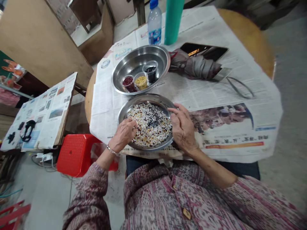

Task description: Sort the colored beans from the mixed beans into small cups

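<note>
- With the near bowl [122, 111] as the clock's centre and 12 o'clock pointing away from the wearer, all positions below apply
- Near bowl: metal, at the near edge of the round table [254, 28]; contains mixed grains [144, 115] in white, yellow, dark red and black
- Left hand [126, 130]: at 9 o'clock over the grains, fingers curled inward, almost closed; cannot tell whether grains are pinched
- Right hand [183, 129]: at 3 o'clock, at the bowl's rim, fingers partly bent; cannot tell whether it grips anything
- Table surface: covered with newspaper [240, 86], wood exposed at the edges
- 12 o'clock: metal basin [129, 65] with cups of red beans [128, 81], yellow beans [141, 80] and black beans [151, 75]; beyond it, a plastic bottle [154, 24]
- 1 to 2 o'clock: green cylinder [173, 22], folded umbrella [198, 66], dark flat device [213, 51]
- 8 o'clock: red stool [74, 153] on the grey floor [48, 191]
- 9 o'clock: paper-covered side table [45, 127]
- 10 o'clock: wooden panel [48, 38]
</note>
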Motion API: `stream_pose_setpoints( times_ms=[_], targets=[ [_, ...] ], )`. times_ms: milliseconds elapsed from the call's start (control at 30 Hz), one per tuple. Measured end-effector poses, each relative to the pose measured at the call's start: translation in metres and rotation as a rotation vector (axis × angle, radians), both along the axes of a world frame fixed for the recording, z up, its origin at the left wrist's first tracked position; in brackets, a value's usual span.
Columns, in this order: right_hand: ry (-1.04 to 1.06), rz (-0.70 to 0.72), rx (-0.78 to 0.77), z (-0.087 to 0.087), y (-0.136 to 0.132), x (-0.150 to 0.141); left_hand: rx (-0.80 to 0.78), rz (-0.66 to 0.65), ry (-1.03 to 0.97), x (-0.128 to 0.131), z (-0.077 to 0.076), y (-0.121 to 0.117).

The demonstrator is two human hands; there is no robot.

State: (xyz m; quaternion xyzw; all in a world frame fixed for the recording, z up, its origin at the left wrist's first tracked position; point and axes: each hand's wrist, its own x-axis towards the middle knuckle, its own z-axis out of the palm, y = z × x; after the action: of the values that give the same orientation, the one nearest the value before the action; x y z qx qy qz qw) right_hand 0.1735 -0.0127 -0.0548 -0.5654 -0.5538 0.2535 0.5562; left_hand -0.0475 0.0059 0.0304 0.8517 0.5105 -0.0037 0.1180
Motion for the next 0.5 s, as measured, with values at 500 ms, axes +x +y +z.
stream_pose_setpoints(
  times_ms=[500],
  targets=[
    [0.005,-0.019,0.006,-0.002,0.001,-0.002,-0.086,-0.18,-0.072,0.045,-0.023,0.018]
  ],
)
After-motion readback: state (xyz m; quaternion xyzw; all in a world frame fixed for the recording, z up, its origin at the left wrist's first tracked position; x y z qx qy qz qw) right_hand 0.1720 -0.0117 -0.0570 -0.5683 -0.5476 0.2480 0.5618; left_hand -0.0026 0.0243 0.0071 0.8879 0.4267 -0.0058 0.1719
